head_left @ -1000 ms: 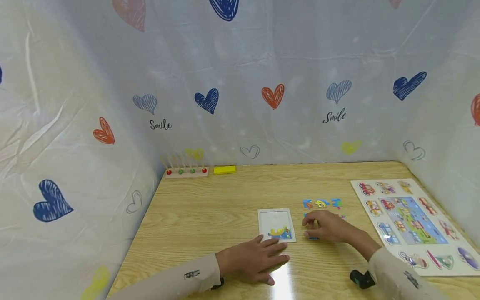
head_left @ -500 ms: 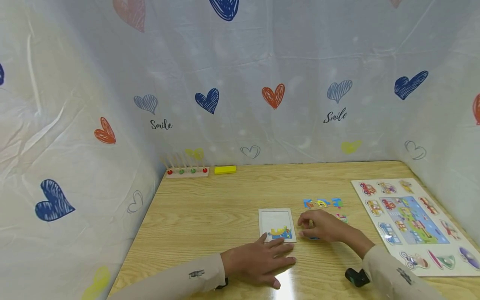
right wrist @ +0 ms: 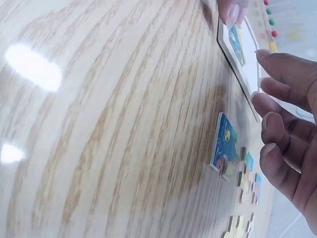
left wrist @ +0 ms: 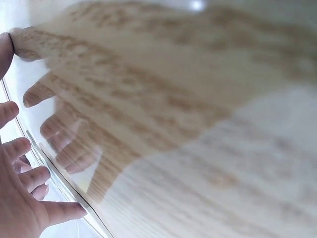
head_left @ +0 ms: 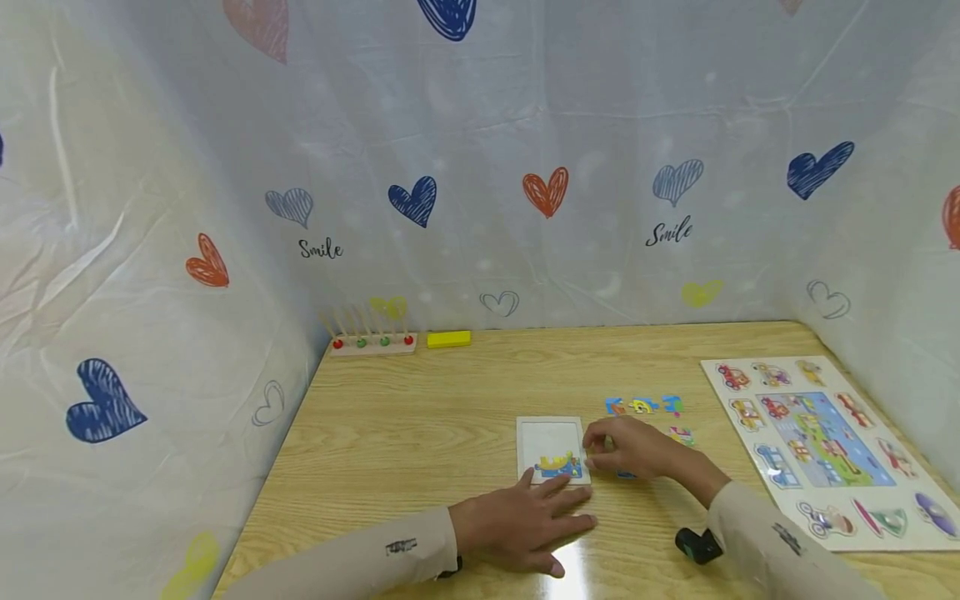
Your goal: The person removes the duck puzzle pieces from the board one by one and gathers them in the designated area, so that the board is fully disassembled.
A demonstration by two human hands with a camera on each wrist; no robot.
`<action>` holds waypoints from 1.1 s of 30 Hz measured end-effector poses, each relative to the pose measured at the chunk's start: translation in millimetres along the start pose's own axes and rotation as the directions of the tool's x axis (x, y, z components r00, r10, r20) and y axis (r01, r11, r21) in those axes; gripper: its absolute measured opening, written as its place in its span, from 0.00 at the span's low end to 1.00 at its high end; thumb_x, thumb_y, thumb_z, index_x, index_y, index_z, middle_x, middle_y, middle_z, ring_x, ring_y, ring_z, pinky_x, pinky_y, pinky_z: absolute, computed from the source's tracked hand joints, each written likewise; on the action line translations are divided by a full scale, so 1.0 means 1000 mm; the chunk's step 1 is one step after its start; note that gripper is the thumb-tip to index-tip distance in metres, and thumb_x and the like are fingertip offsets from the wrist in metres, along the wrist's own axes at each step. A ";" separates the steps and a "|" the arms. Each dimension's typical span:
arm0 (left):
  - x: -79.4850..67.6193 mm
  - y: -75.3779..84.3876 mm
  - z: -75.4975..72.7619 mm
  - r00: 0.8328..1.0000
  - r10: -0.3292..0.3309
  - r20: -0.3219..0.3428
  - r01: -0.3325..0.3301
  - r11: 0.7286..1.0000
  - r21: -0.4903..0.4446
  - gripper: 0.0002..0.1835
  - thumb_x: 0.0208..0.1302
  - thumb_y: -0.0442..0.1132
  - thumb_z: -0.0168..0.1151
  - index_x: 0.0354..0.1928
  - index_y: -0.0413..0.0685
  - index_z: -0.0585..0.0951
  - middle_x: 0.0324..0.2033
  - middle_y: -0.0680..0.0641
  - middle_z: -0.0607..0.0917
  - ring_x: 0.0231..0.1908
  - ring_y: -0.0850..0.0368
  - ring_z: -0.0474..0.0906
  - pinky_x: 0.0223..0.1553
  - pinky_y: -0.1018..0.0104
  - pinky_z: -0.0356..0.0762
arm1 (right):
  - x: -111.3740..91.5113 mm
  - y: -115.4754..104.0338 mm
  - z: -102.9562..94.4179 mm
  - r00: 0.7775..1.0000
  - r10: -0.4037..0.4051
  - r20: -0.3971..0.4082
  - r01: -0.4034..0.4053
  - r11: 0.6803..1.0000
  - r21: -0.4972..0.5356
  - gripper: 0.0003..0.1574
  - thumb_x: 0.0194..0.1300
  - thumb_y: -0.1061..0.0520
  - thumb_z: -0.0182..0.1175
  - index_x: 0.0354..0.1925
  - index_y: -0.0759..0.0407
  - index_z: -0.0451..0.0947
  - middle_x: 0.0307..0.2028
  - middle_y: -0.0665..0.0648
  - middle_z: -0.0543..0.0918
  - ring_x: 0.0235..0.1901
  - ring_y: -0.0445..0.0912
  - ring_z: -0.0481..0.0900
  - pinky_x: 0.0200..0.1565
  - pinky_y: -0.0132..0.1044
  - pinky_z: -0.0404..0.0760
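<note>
A small white puzzle frame (head_left: 525,446) lies on the table, with joined yellow and blue pieces (head_left: 558,465) along its bottom. My left hand (head_left: 521,525) lies spread with straight fingers, its fingertips at the frame's near edge. At the frame's right edge is my right hand (head_left: 630,450), fingers bent and thumb and index tips apart. I cannot tell whether a piece is between them. Beneath the right hand lies a blue puzzle piece (right wrist: 225,141), partly covered in the head view. More loose pieces (head_left: 643,406) lie just beyond this hand.
A large white vehicle puzzle board (head_left: 750,450) fills the table's right side. At the back left stand a wooden peg rack (head_left: 373,344) with red and green beads and a yellow block (head_left: 448,339). A heart-printed curtain (head_left: 480,250) surrounds the table (head_left: 390,417).
My right hand has moved left from the loose pieces to the frame's right edge. The left hand has slid slightly right along the near edge. The frame has stayed in place.
</note>
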State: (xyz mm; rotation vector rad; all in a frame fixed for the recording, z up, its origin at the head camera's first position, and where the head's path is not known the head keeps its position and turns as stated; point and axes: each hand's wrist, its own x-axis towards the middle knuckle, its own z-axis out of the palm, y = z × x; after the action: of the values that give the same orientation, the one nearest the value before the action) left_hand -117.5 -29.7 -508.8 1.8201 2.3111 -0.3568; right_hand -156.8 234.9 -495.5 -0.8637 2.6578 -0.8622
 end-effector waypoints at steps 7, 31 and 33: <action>0.002 -0.002 0.003 0.999 -0.013 0.032 0.014 1.000 -0.013 0.41 0.71 0.72 0.29 0.81 0.67 0.44 0.81 0.52 0.41 0.79 0.47 0.44 0.67 0.40 0.67 | 0.010 -0.004 -0.001 0.999 0.025 0.030 -0.026 0.999 0.038 0.11 0.69 0.50 0.66 0.45 0.55 0.82 0.30 0.44 0.78 0.26 0.35 0.72 0.32 0.31 0.74; 0.001 -0.001 0.002 1.000 0.003 -0.002 -0.003 1.000 -0.015 0.40 0.73 0.71 0.31 0.80 0.65 0.48 0.81 0.51 0.46 0.79 0.47 0.46 0.65 0.41 0.69 | 0.043 -0.012 0.006 0.984 -0.078 0.158 0.088 0.995 -0.055 0.13 0.63 0.59 0.70 0.47 0.53 0.88 0.41 0.48 0.83 0.42 0.41 0.80 0.46 0.36 0.79; 0.000 -0.001 0.002 1.000 -0.002 0.004 0.002 1.000 -0.009 0.40 0.72 0.71 0.30 0.80 0.65 0.48 0.81 0.51 0.46 0.79 0.47 0.46 0.65 0.41 0.69 | 0.044 -0.011 0.006 0.983 -0.082 0.162 0.092 0.994 -0.055 0.13 0.62 0.59 0.70 0.47 0.53 0.88 0.41 0.48 0.83 0.43 0.41 0.80 0.46 0.36 0.79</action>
State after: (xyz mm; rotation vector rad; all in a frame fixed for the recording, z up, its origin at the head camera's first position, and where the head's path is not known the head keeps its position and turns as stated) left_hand -118.1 -29.9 -510.3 1.8113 2.3084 -0.3487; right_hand -184.2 198.6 -495.1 -1.0259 2.5366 -0.7004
